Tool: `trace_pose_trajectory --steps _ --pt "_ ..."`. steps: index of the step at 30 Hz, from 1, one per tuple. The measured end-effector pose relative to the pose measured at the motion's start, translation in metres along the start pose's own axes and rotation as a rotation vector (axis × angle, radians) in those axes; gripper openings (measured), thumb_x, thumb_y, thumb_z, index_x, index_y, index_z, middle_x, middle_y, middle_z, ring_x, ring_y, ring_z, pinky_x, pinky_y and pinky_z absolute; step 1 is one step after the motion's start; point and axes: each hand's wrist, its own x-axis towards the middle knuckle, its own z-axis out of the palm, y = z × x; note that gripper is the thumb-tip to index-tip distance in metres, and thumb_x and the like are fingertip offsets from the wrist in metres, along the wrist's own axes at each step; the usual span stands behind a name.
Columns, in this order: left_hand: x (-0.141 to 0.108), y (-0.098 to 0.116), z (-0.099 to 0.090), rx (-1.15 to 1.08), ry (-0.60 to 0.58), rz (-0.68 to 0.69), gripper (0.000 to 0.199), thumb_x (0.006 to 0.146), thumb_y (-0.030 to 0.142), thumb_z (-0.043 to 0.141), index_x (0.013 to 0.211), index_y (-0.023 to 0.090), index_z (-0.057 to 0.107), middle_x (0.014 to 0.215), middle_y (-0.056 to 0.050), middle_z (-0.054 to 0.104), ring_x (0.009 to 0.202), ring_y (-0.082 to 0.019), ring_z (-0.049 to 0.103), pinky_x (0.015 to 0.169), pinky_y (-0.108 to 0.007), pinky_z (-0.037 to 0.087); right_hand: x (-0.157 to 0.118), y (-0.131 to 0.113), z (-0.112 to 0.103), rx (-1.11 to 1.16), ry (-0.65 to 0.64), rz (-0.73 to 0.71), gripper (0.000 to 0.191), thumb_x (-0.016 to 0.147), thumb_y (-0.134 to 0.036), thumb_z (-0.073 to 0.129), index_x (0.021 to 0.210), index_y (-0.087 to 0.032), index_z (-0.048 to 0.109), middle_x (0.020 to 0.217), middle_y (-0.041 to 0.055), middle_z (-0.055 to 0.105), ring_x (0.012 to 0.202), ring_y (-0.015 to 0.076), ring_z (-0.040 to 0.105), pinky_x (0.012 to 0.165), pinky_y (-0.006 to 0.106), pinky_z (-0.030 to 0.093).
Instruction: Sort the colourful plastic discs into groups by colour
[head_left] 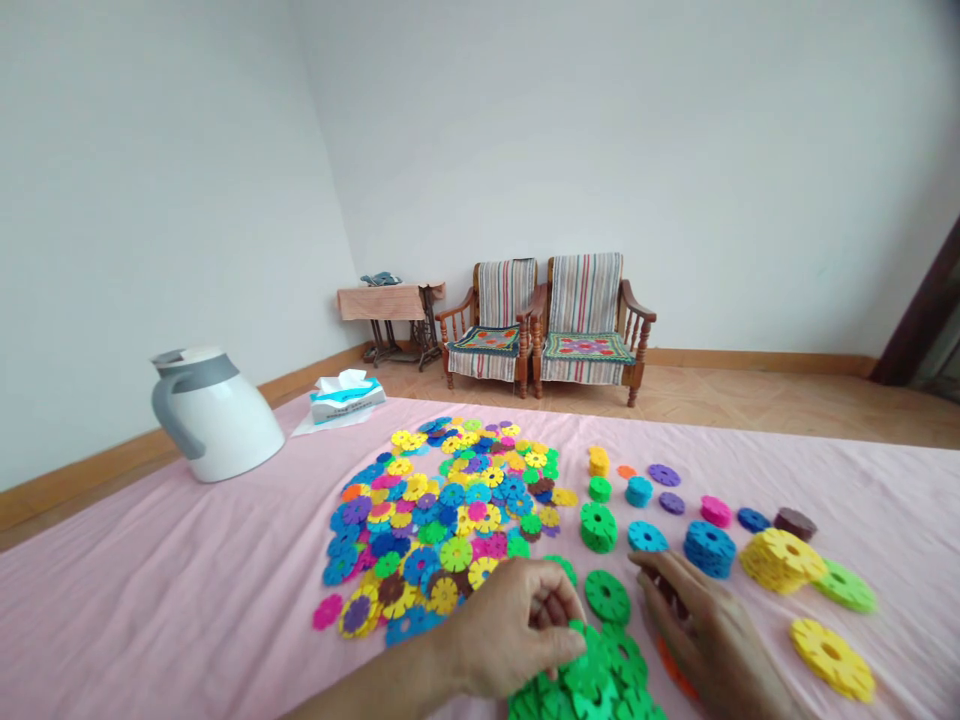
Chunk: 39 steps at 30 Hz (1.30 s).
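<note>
My left hand (525, 625) is closed, thumb and fingers pinching a green notched disc (581, 645) at the top of a loose pile of green discs (619, 690) near the front edge of view. To its right, my right hand (709, 620) hovers low over the cloth with fingers bent but apart. Its fingertips are close to a light blue disc (646, 536), and I see nothing held in them. Partly under that hand shows an orange disc (677, 668). Between both hands lies a larger green disc (607, 597).
Mixed flower-shaped discs (450, 500) spread left of centre on the pink cloth (225, 580). Sorted stacks stand right, including a yellow stack (784, 558), blue stack (709, 549) and green stack (598, 527). A white jug (225, 425) and tissue box (347, 400) stand at left.
</note>
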Motion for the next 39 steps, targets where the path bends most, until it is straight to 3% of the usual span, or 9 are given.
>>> trace_pose_trajectory --steps 5,9,12,14,17,22,27,32,39 --pt "-0.005 0.005 0.011 0.335 0.198 0.075 0.016 0.065 0.012 0.067 0.08 0.018 0.067 0.067 0.005 0.056 0.057 -0.009 0.051 0.056 -0.019 0.041 -0.001 0.003 0.002 -0.01 0.003 -0.011 0.019 0.093 -0.031 0.042 0.105 -0.025 0.055 0.091 0.0036 0.069 0.077 0.0161 0.068 0.066 0.025 0.054" --pt "-0.017 0.002 -0.006 0.581 0.297 0.18 0.017 0.081 0.023 0.06 0.097 0.021 0.067 0.097 -0.003 0.066 0.085 -0.016 0.061 0.081 -0.027 0.047 0.0 0.005 0.001 -0.01 -0.01 -0.012 0.02 0.093 -0.031 0.042 0.108 -0.025 0.054 0.093 0.0036 0.069 0.077 0.0164 0.068 0.066 0.025 0.055" --pt "-0.027 -0.018 -0.034 0.831 0.302 0.153 0.05 0.088 0.05 0.049 0.132 0.026 0.051 0.14 -0.009 0.049 0.13 -0.03 0.039 0.108 -0.049 0.027 0.0 0.005 0.002 -0.013 -0.014 -0.022 0.02 0.093 -0.031 0.042 0.107 -0.025 0.055 0.093 0.0037 0.07 0.078 0.0167 0.069 0.066 0.025 0.055" --pt "-0.03 -0.038 -0.055 0.959 0.31 0.008 0.064 0.088 0.062 0.036 0.144 0.031 0.031 0.154 -0.007 0.026 0.141 -0.036 0.017 0.11 -0.063 0.008 0.001 0.005 0.002 -0.008 -0.014 -0.022 0.02 0.093 -0.031 0.042 0.107 -0.026 0.055 0.093 0.0036 0.07 0.078 0.0165 0.069 0.065 0.024 0.055" --pt "-0.025 -0.062 -0.082 1.037 0.328 -0.163 0.066 0.087 0.068 0.024 0.146 0.037 0.02 0.157 -0.003 0.014 0.142 -0.036 0.002 0.106 -0.069 0.0 0.001 0.005 0.003 -0.009 -0.007 -0.014 0.019 0.094 -0.031 0.041 0.106 -0.025 0.055 0.092 0.0034 0.07 0.077 0.0161 0.069 0.064 0.024 0.055" --pt "0.0 -0.076 -0.1 1.061 0.364 -0.215 0.069 0.087 0.07 0.019 0.147 0.037 0.015 0.157 -0.005 0.01 0.142 -0.034 -0.002 0.106 -0.068 -0.001 0.0 0.005 0.003 -0.028 0.008 -0.051 0.019 0.094 -0.03 0.041 0.105 -0.025 0.055 0.093 0.0035 0.07 0.078 0.0155 0.069 0.065 0.023 0.055" --pt "0.022 -0.068 -0.104 1.047 0.342 -0.129 0.069 0.087 0.069 0.019 0.147 0.033 0.02 0.156 -0.006 0.015 0.143 -0.032 0.002 0.11 -0.063 0.001 0.0 0.006 0.003 -0.035 0.019 -0.064 0.019 0.094 -0.03 0.042 0.107 -0.026 0.055 0.093 0.0029 0.071 0.077 0.0148 0.069 0.064 0.022 0.055" --pt "0.006 -0.069 -0.12 0.976 0.356 -0.043 0.062 0.092 0.062 0.012 0.148 0.033 0.016 0.156 -0.001 0.015 0.144 -0.023 0.006 0.114 -0.053 0.005 0.002 0.005 0.002 -0.032 0.019 -0.067 0.019 0.093 -0.031 0.042 0.106 -0.027 0.056 0.092 0.0022 0.071 0.076 0.0144 0.069 0.064 0.021 0.055" --pt "-0.021 -0.106 -0.159 1.039 0.585 -0.457 0.077 0.082 0.075 0.023 0.147 0.034 0.019 0.157 -0.006 0.012 0.141 -0.04 0.004 0.103 -0.071 0.008 0.002 0.006 0.002 -0.039 0.016 -0.075 0.019 0.093 -0.03 0.042 0.106 -0.026 0.056 0.092 0.0026 0.071 0.076 0.0145 0.07 0.062 0.021 0.055"
